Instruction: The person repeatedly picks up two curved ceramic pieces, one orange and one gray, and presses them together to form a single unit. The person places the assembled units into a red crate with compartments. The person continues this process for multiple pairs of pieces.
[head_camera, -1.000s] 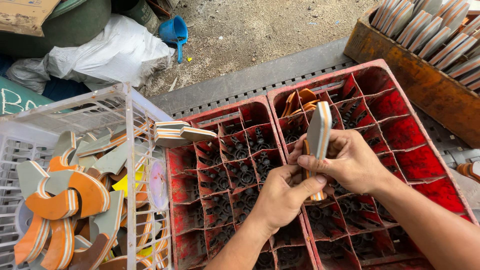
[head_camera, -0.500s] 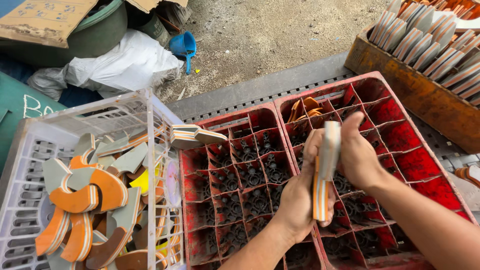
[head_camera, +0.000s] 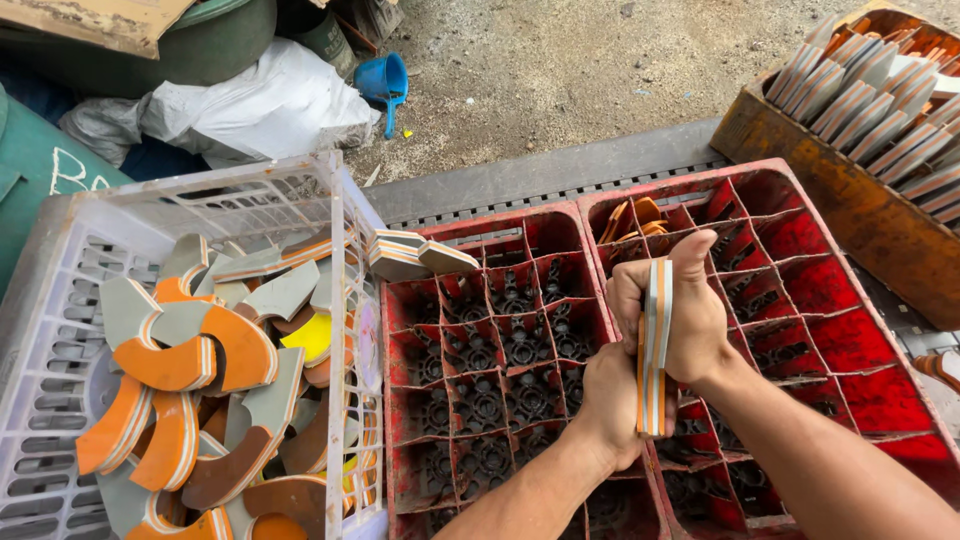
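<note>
Both hands hold flat stack of foam cut-outs (head_camera: 654, 345), grey and orange layers, edge toward camera, upright.

Right hand (head_camera: 690, 315): grip pressed around upper part of stack, thumb up along edge, so layers stay aligned.

Left hand (head_camera: 610, 400): grip closed on lower end, supports from below.

Stack is above red divided crates (head_camera: 480, 360), over seam between two of them; compartments under grip look mostly empty.

Far left of grip: white plastic basket (head_camera: 60, 300) with loose curved foam pieces (head_camera: 190, 360). Few more on its rim.

Upper right of grip: wooden box (head_camera: 850, 200) with stacks standing in row.
</note>
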